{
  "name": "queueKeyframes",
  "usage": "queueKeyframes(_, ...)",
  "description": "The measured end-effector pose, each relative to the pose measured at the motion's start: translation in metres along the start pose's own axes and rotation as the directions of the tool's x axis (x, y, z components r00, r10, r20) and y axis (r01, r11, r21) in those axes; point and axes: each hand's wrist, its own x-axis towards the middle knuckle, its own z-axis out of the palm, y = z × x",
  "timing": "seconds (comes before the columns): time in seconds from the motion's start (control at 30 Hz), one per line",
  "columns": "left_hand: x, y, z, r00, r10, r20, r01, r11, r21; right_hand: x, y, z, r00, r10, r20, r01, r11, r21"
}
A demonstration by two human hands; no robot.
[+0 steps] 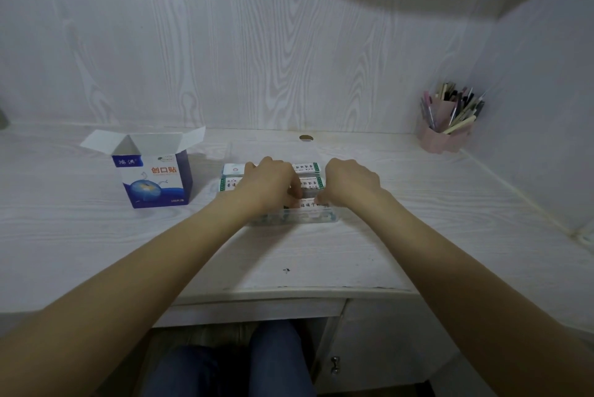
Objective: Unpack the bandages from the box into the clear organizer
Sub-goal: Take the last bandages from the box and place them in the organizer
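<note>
The blue and white bandage box (pixel 154 174) stands upright on the desk at the left with its top flaps open; I see nothing inside it. To its right sits the clear organizer (pixel 299 218), holding rows of white bandage packs (pixel 307 168) with green edges. Both hands are over the organizer. My left hand (pixel 270 184) and my right hand (pixel 348 184) have their fingers curled down onto a white bandage pack (pixel 309 203) in the near row, pinching it between them. The hands hide much of the packs.
A pink pen holder (pixel 445 126) full of pens stands in the back right corner by the side wall. A small round cable hole (pixel 306 137) lies behind the organizer. The desk's front edge and a drawer knob (pixel 335 364) are below, with my knees underneath.
</note>
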Motion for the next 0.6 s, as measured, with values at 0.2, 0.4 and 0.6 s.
queueKeyframes(0.2, 0.001, -0.001, 0.0, 1.0, 0.007, -0.003, -0.007, 1.0, 0.008, 0.002, -0.002, -0.001, 0.998, 0.024, 0.061, -0.024, 1.0, 0.01)
queueKeyframes(0.4, 0.003, -0.003, 0.0, 1.0, 0.01, 0.0, -0.01, 1.0, -0.015, 0.01, 0.006, 0.004, 0.993, 0.042, 0.108, -0.062, 0.981, 0.184)
queueKeyframes(0.6, 0.002, -0.003, 0.001, 1.0, 0.006, 0.007, -0.006, 1.0, -0.003, 0.013, 0.01, 0.008, 0.993, 0.054, 0.1, -0.073, 0.977, 0.202)
